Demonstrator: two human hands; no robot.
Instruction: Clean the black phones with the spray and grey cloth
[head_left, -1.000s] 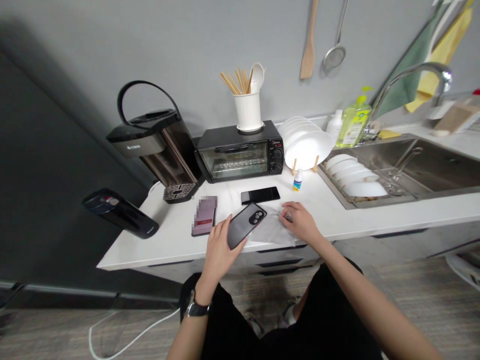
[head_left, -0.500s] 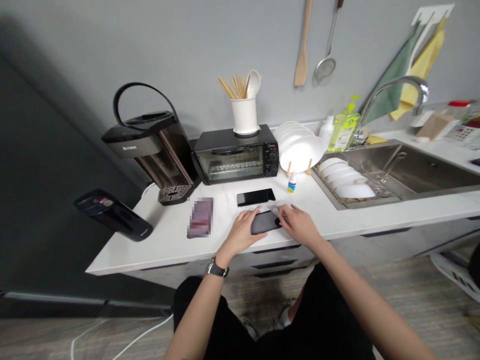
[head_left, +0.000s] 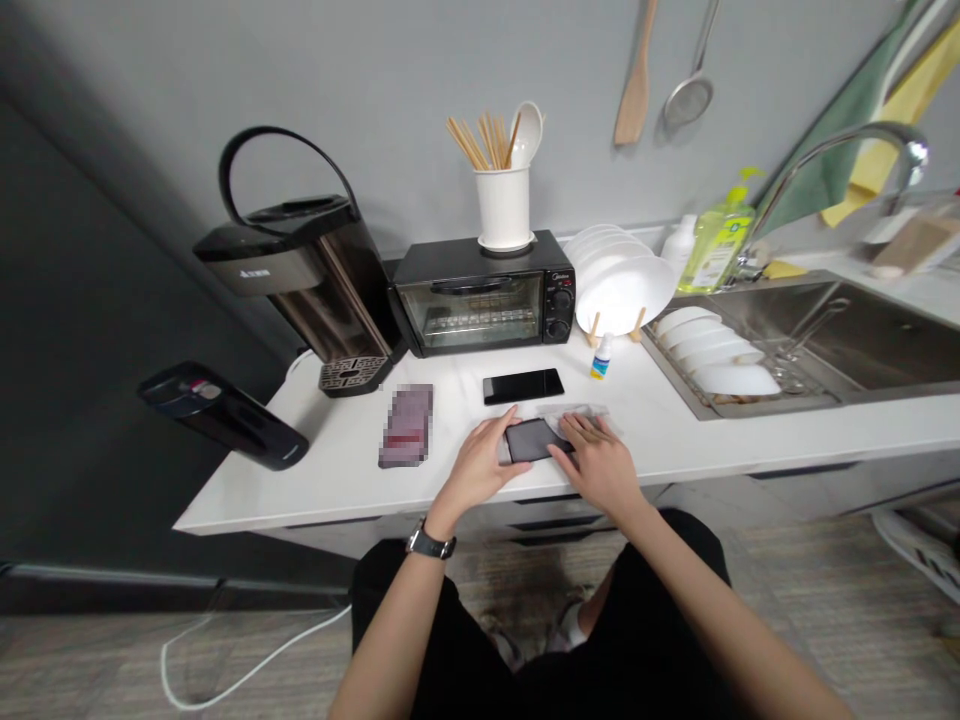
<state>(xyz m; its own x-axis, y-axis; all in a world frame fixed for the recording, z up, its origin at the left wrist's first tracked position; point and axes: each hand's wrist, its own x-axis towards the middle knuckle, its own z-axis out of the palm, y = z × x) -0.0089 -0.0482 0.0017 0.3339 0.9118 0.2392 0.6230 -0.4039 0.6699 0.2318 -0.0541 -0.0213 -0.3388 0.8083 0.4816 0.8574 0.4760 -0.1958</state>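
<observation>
A dark grey phone (head_left: 530,439) lies on the counter between my hands. The thumb and fingers of my left hand (head_left: 480,460) grip its left end. Over its right end is my right hand (head_left: 600,462), fingers pressing on a thin, pale, see-through sheet (head_left: 551,411) and thumb near the phone's lower edge. Part of the sheet and the phone's right end are hidden under that hand. Just behind lies a second, black phone (head_left: 523,386). A small white bottle with a blue and yellow label (head_left: 601,357) stands behind my right hand.
A blurred-out purple item (head_left: 407,425) lies at left, near a dark tumbler (head_left: 225,415) and a water dispenser (head_left: 300,270). Behind stand a toaster oven (head_left: 480,300), a utensil holder (head_left: 504,210) and plates (head_left: 626,290). The sink (head_left: 885,330) is at right.
My right hand has changed from a pinch at the phone's right end to lying lower across it, with the sheet spread wider. My left hand keeps its grip. The view has shifted slightly.
</observation>
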